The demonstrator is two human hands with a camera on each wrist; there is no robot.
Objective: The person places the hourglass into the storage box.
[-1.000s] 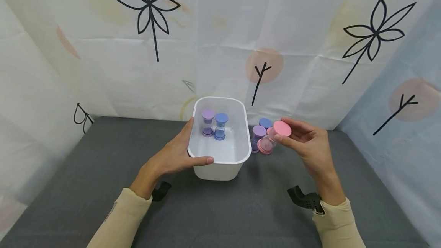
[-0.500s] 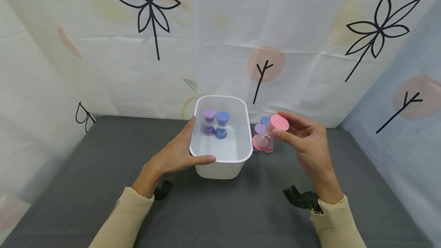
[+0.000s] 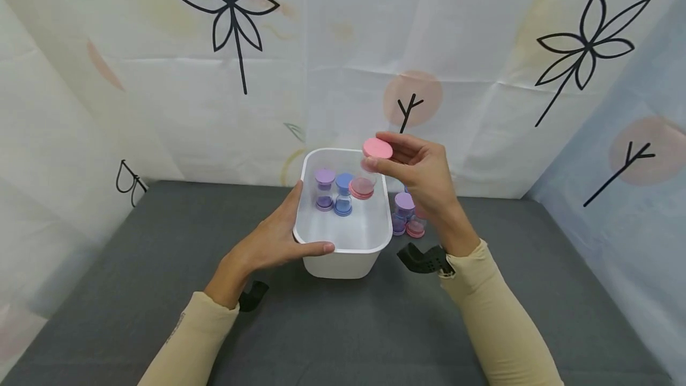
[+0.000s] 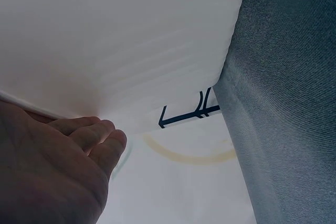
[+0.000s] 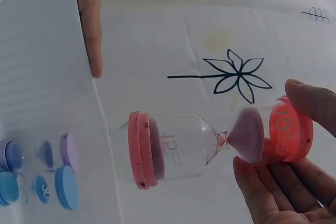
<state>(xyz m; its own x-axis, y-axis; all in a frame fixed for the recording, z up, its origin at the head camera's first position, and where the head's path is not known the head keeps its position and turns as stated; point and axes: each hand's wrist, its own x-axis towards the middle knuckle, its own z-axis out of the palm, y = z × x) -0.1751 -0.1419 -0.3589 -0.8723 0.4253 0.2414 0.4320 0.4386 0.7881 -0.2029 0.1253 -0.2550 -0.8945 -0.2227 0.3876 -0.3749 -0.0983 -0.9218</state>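
A pink hourglass (image 3: 362, 185) hangs tilted over the right half of the white plastic bin (image 3: 343, 251). My right hand (image 3: 420, 171) pinches it by the upper pink cap, thumb on one side and fingers on the other; the right wrist view shows the hourglass (image 5: 184, 145) marked 15, sand in both bulbs. Inside the bin stand a purple hourglass (image 3: 324, 189) and a blue hourglass (image 3: 343, 194), side by side at the left. My left hand (image 3: 273, 240) holds the bin's near left corner, thumb along the front rim, fingers (image 4: 100, 135) against the outer wall.
Right of the bin, another purple hourglass (image 3: 403, 213) and a pink hourglass (image 3: 415, 229) stand close together on the dark grey cloth (image 3: 343, 332), a blue one mostly hidden behind my right hand. A white printed curtain (image 3: 343, 46) rises behind the bin.
My right hand has lifted the pink hourglass away from the group on the right and carried it left over the bin. The left hand and the bin stay in place.
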